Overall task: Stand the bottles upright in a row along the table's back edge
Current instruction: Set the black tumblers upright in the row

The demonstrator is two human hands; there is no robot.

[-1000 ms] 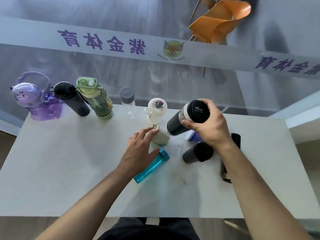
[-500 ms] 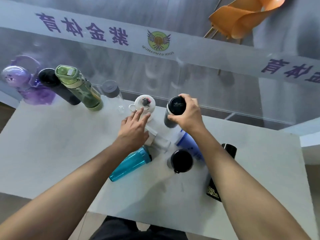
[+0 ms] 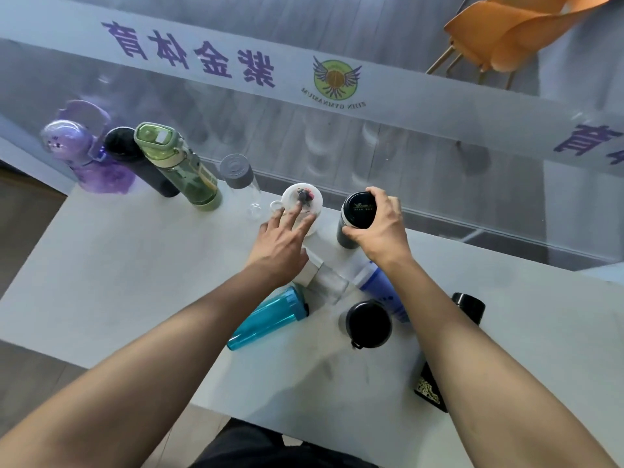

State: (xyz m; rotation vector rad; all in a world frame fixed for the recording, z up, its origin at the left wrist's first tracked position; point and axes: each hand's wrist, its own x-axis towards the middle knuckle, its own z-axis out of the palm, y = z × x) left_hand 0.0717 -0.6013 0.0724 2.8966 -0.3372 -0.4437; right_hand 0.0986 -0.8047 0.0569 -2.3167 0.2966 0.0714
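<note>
Step in hand: setting the dark flask (image 3: 354, 217) upright at the right end of the back-edge row. Right hand (image 3: 381, 231) is clamped on it around the cap, fingers (image 3: 383, 197) curled over the far side, thumb on the near side; base looks down on the table (image 3: 135, 265) or very nearly, can't tell for sure. Left hand (image 3: 280, 244) is flat and spread, holding nothing, two fingertips resting on the lid of the white bottle (image 3: 302, 204) just left of the flask, probably steadying it. Row so far, left to right along the back edge: purple bottle (image 3: 77, 153), black bottle (image 3: 135, 163), green bottle (image 3: 179, 170), clear bottle (image 3: 241, 180), white bottle, then the flask. Roughly half done by my count. Not yet placed, mid-table near the arms: teal bottle (image 3: 266, 319) lying on its side, a clear one with a white cap (image 3: 320, 278) lying down, a blue one (image 3: 381, 288) partly hidden by the right forearm, a black-lidded cup (image 3: 369, 324) that seems upright, and a tall black bottle (image 3: 439, 366) mostly behind the right arm. Next move, as I read it: release the flask once it sits flat, check it isn't crowding the white bottle, then grab one of the lying bottles. The teal one is nearest the left hand.
</note>
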